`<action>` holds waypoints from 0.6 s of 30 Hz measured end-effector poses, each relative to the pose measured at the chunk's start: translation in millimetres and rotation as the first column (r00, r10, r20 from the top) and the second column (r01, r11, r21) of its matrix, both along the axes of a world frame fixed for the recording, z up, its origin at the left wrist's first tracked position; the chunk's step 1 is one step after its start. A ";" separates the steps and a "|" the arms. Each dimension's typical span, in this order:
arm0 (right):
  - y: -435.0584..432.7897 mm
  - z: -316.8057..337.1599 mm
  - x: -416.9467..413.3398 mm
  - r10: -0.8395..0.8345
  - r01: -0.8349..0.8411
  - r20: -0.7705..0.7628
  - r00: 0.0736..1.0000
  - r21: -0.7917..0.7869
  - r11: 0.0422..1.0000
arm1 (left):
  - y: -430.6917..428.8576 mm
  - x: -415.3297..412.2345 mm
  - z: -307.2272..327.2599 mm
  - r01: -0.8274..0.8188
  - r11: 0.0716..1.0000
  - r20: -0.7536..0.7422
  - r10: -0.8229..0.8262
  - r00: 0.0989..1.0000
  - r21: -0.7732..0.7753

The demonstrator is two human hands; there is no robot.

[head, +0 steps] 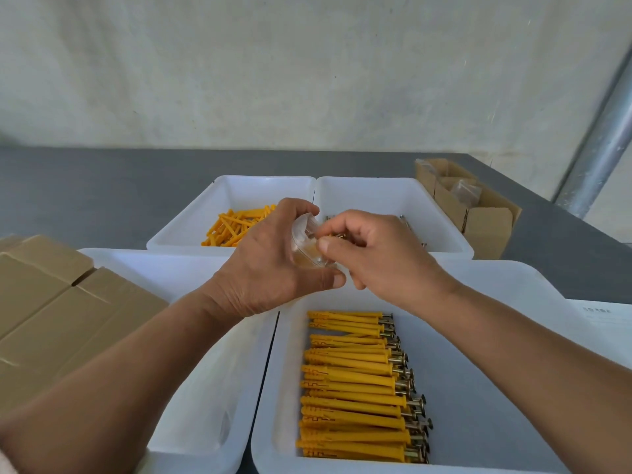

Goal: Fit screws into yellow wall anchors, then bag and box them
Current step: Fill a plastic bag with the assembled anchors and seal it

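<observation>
Nearby, tray (478, 388) of fitted anchors (352, 388), left hand (263, 265), right hand (379, 254) pinching bag (307, 242)

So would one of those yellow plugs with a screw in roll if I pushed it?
Probably a little: the plugs look round, but the wide screw heads would likely curve its path. They lie straight, so likely stiff.
</observation>
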State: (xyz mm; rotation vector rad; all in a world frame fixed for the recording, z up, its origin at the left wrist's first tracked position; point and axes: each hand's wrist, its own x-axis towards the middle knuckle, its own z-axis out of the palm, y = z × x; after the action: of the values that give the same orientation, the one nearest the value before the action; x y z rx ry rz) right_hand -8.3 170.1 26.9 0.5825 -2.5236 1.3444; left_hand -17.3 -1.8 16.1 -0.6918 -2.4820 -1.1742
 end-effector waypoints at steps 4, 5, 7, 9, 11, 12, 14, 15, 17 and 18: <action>-9.4 -2.8 5.1 0.025 -0.027 0.041 0.999 0.065 0.998 | 0.5 -0.4 -0.3 0.001 1.000 -0.019 -0.002 1.000 -0.018; -9.7 -2.3 5.9 0.030 -0.034 0.050 0.998 0.075 0.997 | 0.4 -0.5 -0.2 -0.004 1.000 -0.027 0.003 1.000 -0.021; -9.0 0.0 6.6 0.046 -0.051 0.047 0.998 0.107 0.993 | -0.1 -0.7 -0.1 -0.003 1.000 -0.025 0.003 1.000 -0.007; -6.7 3.8 6.2 0.043 -0.046 0.022 0.999 0.129 0.991 | -0.6 -1.0 -0.2 -0.008 1.000 -0.005 0.008 1.000 0.016; -2.7 7.7 4.5 0.008 -0.008 0.003 1.000 0.106 0.994 | -1.0 -1.7 -0.5 -0.022 1.000 0.015 0.021 1.000 0.023; -0.1 9.5 3.7 -0.024 0.025 -0.013 1.000 0.089 0.996 | -1.2 -2.0 -0.6 -0.029 0.999 0.025 0.029 0.999 0.027; 6.7 12.4 1.1 -0.122 0.132 -0.084 0.989 0.135 0.982 | -1.5 -2.5 -0.7 -0.046 0.998 0.046 0.044 0.998 0.047; 11.2 13.4 -0.6 -0.163 0.184 -0.118 0.980 0.206 0.961 | -1.8 -2.7 -0.5 -0.054 0.997 0.054 0.051 0.997 0.055; 19.9 13.8 -4.1 -0.186 0.212 -0.102 0.977 0.414 0.885 | -1.9 -3.1 0.0 -0.065 0.996 0.063 0.062 0.996 0.055; 23.4 13.0 -5.0 -0.182 0.180 -0.048 0.982 0.530 0.828 | -1.9 -3.2 0.2 -0.070 0.996 0.064 0.067 0.996 0.053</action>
State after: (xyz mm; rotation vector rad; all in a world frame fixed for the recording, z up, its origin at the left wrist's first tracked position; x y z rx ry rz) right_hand -13.3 193.5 40.0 0.4105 -2.8722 0.5623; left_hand -20.5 -3.7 16.2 -0.5588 -2.4929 -1.2521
